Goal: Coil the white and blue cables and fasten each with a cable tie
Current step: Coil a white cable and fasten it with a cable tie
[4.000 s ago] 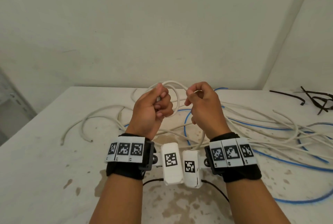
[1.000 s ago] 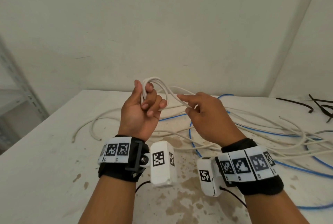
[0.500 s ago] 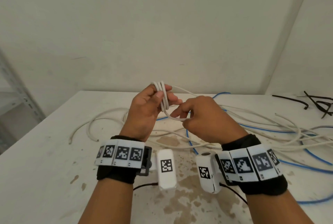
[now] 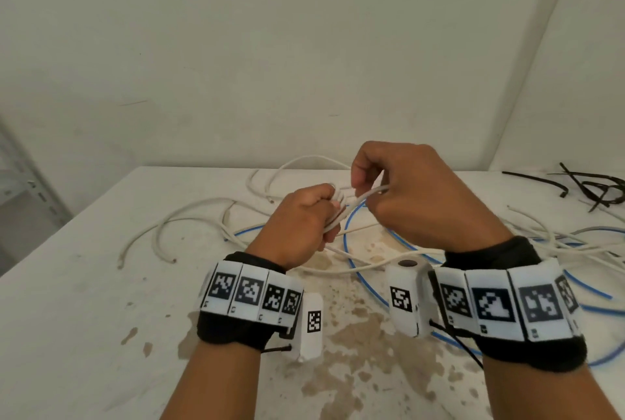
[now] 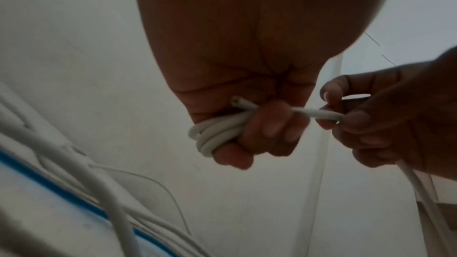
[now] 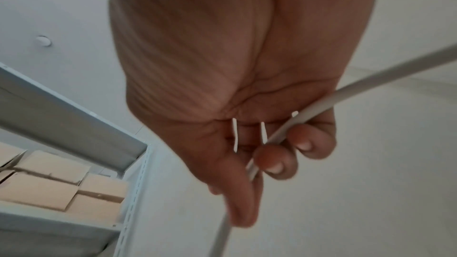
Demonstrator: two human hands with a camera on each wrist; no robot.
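Note:
My left hand (image 4: 306,216) is closed in a fist round a small coil of white cable (image 5: 217,131), its loops sticking out by the fingers. A cut end (image 5: 236,102) of the cable pokes out above them. Just to the right and higher, my right hand (image 4: 389,189) holds the running strand of white cable (image 4: 363,198) in curled fingers (image 6: 277,160); the strand passes across to the left fist. More white cable (image 4: 189,213) and a blue cable (image 4: 367,284) lie loose on the table. Black cable ties (image 4: 588,188) lie at the far right.
The stained white table (image 4: 84,318) stands in a corner between two pale walls. A grey metal shelf (image 4: 20,179) stands off its left edge; in the right wrist view it carries cardboard boxes (image 6: 47,185). Loose cables crowd the right half of the table.
My left hand has turned down into a fist round the coil and dropped a little. My right hand has risen and come over beside it, drawing the white strand across.

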